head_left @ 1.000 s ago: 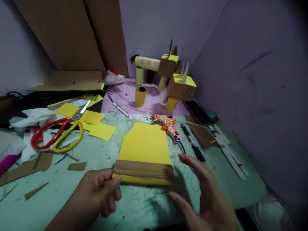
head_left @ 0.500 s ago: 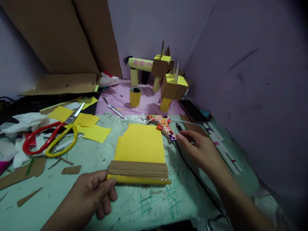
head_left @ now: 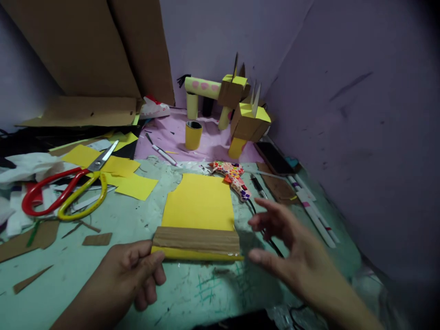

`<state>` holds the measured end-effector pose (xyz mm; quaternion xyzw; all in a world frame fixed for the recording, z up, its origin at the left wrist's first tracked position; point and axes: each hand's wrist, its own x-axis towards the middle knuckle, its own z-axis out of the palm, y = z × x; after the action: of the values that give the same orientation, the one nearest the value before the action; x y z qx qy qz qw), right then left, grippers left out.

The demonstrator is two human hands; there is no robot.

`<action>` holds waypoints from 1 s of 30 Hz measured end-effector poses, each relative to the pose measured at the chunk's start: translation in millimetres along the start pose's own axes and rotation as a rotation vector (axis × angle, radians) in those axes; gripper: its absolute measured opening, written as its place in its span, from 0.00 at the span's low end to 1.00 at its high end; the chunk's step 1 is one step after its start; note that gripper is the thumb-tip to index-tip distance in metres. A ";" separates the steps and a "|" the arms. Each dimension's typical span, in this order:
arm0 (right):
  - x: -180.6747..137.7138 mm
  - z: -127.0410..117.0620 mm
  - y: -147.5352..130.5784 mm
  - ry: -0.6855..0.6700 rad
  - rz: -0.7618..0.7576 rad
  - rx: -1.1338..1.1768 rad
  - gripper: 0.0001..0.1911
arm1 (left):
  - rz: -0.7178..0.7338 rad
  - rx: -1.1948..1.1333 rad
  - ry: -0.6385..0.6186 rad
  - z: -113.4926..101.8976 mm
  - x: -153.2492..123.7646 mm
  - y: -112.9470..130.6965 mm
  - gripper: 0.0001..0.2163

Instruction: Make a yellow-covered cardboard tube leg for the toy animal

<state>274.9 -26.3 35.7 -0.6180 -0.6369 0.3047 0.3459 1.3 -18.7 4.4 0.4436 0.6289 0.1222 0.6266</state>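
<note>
Scissors [head_left: 96,171] with red and yellow handles lie partly over yellow paper scraps [head_left: 137,186]. Nearer than the scissors is a small cardboard scrap [head_left: 97,239]; behind them stands tall cardboard [head_left: 72,50]. Well to their right lies a dark phone [head_left: 274,156], beyond a pink sheet [head_left: 165,133].

We can read no word, brand or number; on the green tabletop [head_left: 134,217] we make out hand-drawn green strokes [head_left: 205,288] crossing one another like hash signs, with fainter scribbles beside them that we cannot decipher; on the white packet [head_left: 154,110] at the back we see red marks, too small for us to tell as letters.
</note>
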 end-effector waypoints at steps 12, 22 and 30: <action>-36.6 59.0 13.0 0.073 0.123 0.422 0.38 | 0.039 0.046 0.101 4.1 -3.3 4.4 0.19; -31.7 58.9 10.4 0.063 0.276 0.467 0.36 | 0.035 0.060 0.086 2.1 0.5 -5.1 0.19; -30.2 59.1 8.6 0.094 0.299 0.470 0.34 | 0.020 0.028 0.136 7.7 -5.9 7.3 0.13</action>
<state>231.5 -53.7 -7.3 -0.6215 -0.4339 0.4628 0.4597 10.1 -21.8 12.2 0.4493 0.6673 0.1497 0.5748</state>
